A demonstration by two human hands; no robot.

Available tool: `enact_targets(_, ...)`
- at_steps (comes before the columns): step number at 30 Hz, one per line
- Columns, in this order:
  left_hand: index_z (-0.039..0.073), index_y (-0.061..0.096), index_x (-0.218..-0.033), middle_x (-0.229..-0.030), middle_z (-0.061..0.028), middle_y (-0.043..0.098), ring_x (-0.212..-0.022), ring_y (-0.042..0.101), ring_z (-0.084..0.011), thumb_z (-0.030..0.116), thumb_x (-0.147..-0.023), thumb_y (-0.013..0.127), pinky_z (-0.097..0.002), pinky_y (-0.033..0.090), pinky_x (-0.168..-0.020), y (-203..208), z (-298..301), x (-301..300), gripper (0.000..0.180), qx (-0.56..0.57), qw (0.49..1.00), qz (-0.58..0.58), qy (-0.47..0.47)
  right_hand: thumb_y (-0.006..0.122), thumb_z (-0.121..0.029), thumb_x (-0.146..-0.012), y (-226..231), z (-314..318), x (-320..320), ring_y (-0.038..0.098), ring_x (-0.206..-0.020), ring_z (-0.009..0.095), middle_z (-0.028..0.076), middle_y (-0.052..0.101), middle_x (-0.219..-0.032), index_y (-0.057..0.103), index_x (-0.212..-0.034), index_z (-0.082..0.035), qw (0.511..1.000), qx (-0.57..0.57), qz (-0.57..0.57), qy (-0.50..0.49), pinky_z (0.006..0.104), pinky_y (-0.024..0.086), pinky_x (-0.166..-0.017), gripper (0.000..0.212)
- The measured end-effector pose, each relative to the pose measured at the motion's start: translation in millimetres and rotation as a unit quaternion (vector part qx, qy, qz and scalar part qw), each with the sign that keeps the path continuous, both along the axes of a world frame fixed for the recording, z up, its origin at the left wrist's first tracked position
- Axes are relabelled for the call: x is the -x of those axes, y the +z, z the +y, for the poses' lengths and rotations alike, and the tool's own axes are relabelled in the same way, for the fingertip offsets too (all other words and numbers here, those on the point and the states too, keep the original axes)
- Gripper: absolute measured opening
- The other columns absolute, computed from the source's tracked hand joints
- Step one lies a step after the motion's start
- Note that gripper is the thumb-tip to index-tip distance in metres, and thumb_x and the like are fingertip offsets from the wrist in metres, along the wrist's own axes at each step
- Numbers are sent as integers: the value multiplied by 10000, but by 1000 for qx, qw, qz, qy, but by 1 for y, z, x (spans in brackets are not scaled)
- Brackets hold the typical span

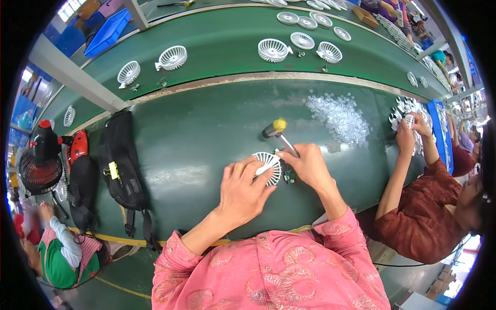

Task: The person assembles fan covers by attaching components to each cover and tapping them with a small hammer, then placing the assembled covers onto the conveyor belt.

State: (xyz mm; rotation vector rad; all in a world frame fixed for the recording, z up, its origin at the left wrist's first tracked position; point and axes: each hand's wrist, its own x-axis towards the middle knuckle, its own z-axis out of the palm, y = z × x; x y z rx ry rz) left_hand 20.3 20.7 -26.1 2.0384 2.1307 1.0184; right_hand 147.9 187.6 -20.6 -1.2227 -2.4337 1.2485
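Note:
My left hand [242,188] is closed over a white round fan grille [275,174], pressing it against the green bench. Its fingers lie across a pale flat piece on the grille. In my right hand [309,164] is the handle of a small hammer [279,133], its two-faced head, one yellow and one black, pointing away from me. My right thumb and fingertips are close to the grille's upper right edge; I cannot tell whether they touch it. A small circuit board [289,177] lies just right of the grille, partly under my right hand.
A heap of small clear plastic parts [341,118] lies to the right. Beyond the bench, a green conveyor [222,51] carries white fan grilles [274,50]. Black bags [121,160] and a small black fan [40,160] stand left. A co-worker [423,206] handles white parts beside a blue tray [440,132].

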Motion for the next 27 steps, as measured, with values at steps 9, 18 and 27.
enact_targets(9,83,661,-1106,-1158,-107,587,-1137,536,-354,120,-726,781,-452,485,-878,-2,-1,8,401,0,999,11,45,609,-172,-967,28,-13,-26,485,-575,48,24,608,-799,582,-1309,-25,972,123,180,-90,233,397,-478,373)
enact_targets(18,87,647,-1100,-1168,-95,565,-1153,522,-333,144,-764,760,-435,473,-814,1,-4,11,359,-1,999,16,32,557,-162,-985,-6,-20,-33,536,-583,137,110,603,-690,629,-1061,28,994,-74,83,-8,326,433,-543,217)
enact_targets(27,77,637,-1080,-1133,-104,578,-1089,545,-328,72,-744,751,-428,429,-864,20,-16,27,355,27,997,-63,20,646,-193,-889,-22,70,-13,639,-672,298,174,660,-751,666,-986,-10,971,-155,39,-179,400,479,-652,207)
